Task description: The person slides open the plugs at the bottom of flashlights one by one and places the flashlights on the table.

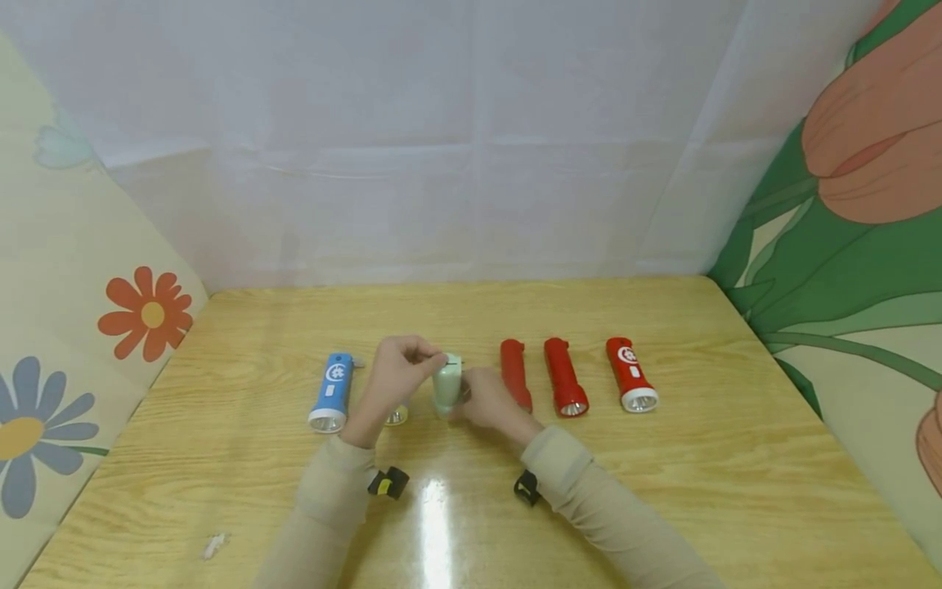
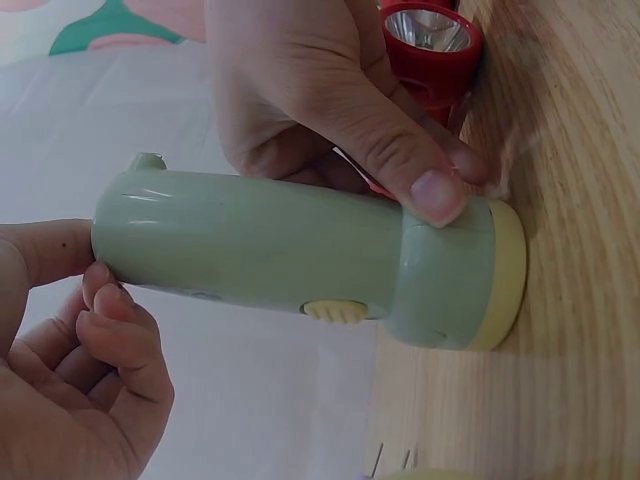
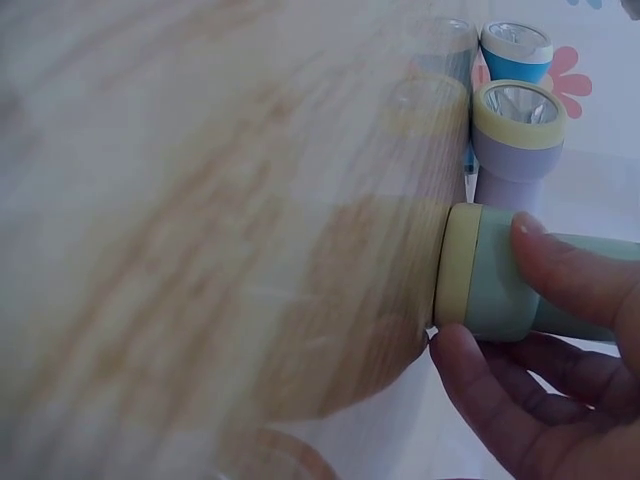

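Note:
A pale green flashlight [image 1: 447, 383] with a cream rim stands lens-down on the table between the hands. At its upper tail end, the left hand [image 1: 384, 386] pinches the edge between thumb and fingertips; its other fingers are curled, as the left wrist view shows. Lower down, the right hand [image 1: 487, 397] grips the flashlight's wide head, thumb [image 3: 560, 262] on one side and fingers on the other. A cream slide switch [image 2: 337, 312] shows on the body. Close by stands a lilac flashlight [image 3: 515, 150] with a yellow rim, mostly hidden behind the left hand in the head view.
A blue flashlight [image 1: 334, 394] lies to the left. On the right lie a red flashlight [image 1: 513, 370] partly behind the right hand, a second red flashlight [image 1: 562, 372], and a red one with a white rim [image 1: 625, 366]. A small whitish scrap [image 1: 215, 545] is at front left.

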`<state>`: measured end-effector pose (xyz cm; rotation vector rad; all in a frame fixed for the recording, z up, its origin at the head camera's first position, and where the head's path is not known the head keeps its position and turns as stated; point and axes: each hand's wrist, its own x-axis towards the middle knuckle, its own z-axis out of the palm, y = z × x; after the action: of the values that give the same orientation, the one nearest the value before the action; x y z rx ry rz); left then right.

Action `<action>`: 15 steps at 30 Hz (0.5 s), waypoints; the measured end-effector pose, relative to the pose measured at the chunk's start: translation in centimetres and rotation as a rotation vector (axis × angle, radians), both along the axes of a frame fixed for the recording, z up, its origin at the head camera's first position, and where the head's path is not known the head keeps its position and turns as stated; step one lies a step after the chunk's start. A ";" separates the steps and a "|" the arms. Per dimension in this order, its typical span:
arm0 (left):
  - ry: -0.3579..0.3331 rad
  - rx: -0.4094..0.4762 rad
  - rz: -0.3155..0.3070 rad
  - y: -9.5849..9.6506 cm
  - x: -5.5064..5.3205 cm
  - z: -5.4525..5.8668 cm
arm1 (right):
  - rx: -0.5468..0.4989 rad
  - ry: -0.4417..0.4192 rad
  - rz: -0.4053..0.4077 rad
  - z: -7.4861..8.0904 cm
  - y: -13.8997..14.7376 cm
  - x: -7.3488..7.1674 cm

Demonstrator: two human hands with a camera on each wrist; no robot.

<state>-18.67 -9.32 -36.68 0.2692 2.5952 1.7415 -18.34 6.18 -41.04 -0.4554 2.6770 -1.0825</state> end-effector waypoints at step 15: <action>0.048 0.020 0.011 0.2 0.1 -0.2 | -0.011 0.017 0.013 -0.1 0.1 0.1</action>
<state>-18.57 -9.16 -36.85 0.3019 2.6188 1.7869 -18.27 6.23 -41.11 -0.4855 2.6803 -1.0958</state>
